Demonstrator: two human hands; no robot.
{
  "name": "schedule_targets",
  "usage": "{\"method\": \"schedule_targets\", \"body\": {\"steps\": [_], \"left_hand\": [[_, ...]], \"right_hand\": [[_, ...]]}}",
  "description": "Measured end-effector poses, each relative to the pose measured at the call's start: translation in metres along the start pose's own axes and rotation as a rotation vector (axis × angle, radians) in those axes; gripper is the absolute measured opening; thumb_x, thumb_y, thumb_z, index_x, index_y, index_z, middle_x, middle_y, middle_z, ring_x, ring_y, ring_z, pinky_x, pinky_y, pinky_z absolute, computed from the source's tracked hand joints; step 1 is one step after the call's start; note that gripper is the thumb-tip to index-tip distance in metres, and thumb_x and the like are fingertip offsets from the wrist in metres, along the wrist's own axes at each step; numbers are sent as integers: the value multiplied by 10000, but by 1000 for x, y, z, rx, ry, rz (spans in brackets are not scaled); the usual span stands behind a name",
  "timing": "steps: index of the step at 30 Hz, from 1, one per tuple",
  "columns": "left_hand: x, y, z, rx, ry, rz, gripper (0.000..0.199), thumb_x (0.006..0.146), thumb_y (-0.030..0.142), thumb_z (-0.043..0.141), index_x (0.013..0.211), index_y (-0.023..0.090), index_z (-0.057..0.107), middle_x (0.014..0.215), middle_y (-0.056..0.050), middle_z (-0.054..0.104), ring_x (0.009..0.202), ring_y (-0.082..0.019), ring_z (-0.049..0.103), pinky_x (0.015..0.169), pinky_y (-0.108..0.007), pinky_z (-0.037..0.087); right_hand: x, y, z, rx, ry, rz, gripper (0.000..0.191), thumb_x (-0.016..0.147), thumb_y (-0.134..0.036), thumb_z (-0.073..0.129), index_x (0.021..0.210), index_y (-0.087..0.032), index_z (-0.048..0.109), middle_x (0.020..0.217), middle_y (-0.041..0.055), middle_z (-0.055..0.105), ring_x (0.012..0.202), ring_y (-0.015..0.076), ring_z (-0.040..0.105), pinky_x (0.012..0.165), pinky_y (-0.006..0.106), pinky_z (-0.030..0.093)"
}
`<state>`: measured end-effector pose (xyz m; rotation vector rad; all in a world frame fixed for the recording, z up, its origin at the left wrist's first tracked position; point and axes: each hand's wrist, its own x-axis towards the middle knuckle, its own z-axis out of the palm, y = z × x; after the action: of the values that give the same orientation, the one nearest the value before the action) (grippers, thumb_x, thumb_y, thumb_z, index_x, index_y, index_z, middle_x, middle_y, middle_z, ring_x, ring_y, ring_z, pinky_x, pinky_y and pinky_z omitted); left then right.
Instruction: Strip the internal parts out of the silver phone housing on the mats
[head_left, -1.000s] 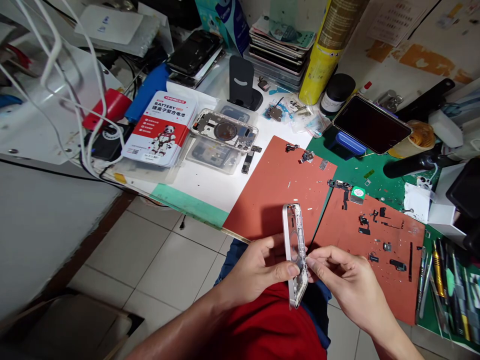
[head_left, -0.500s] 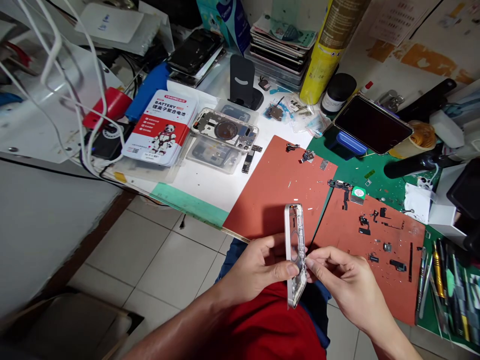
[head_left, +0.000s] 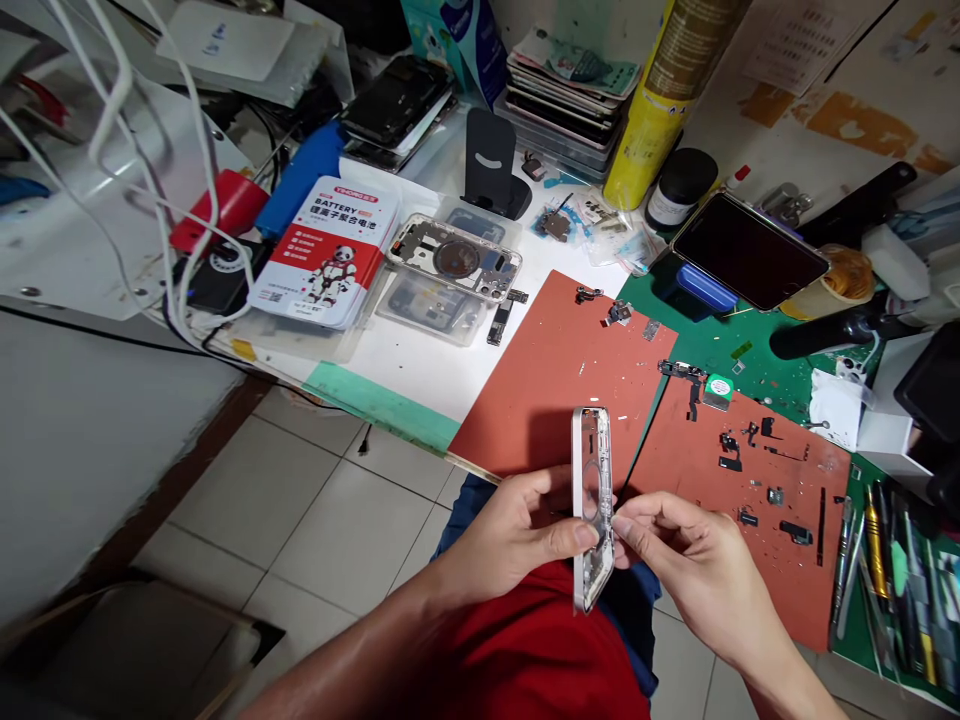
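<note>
My left hand is closed round a silver phone frame, thumb on its inner face and fingers behind it. The frame stands nearly upright on edge, over my lap in front of the bench edge. At its right side is my right hand, thumb and forefinger pinched together against the frame's edge; whatever is between the fingertips is too small to make out. Beyond lies a red-brown mat with small metal parts. A second phone housing rests on a clear plastic tray.
Loose phone parts dot the right mat. Tweezers and screwdrivers stand at the right edge. A battery box sits at the left, near white cables. Further back are a phone and a yellow can.
The view has shifted slightly, so the bench things appear a little further right. Both hands and the phone frame keep almost the same pose.
</note>
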<state>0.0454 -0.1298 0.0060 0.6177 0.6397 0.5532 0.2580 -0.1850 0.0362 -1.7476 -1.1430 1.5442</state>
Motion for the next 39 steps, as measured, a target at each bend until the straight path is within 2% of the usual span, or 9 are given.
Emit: {"method": "schedule_targets", "body": {"steps": [5,12,24,32,39], "left_hand": [[-1,2,1,-7,-16,-5,349,845,452,877,997,173,733,1103,-104,756,938,-231,730,896,-374,586],[2,5,2,-49,-13,-30,332,842,434,885,977,172,733,995,-62,703,906,-205,715,881,-349,590],[3,6,3,-70,-60,-18,360,832,443,890,1007,175,726,953,-57,704,851,-199,697,851,-347,576],[2,4,1,-55,-73,-7,314,880,418,851,1022,168,724,953,-50,700,867,-185,685,861,-325,567],[-4,4,-3,2,-37,17,370,845,442,885,1077,186,753,1008,-55,730,934,-189,695,874,-294,551]], "right_hand": [[0,4,-2,-8,-14,-7,288,1004,-495,687,887,-248,779,695,-3,746,651,155,669,652,258,546],[0,3,-2,-10,-11,-15,286,994,-492,696,874,-246,777,694,3,747,647,166,682,649,273,563],[0,6,-3,-36,-34,-1,283,999,-486,692,874,-243,770,714,7,759,670,166,692,661,273,553],[1,3,1,-36,3,-12,307,994,-500,690,835,-248,761,701,3,757,647,160,697,638,253,565],[-1,-3,-3,-64,7,-12,332,999,-525,661,846,-246,755,727,14,764,681,180,719,654,267,588]]}}
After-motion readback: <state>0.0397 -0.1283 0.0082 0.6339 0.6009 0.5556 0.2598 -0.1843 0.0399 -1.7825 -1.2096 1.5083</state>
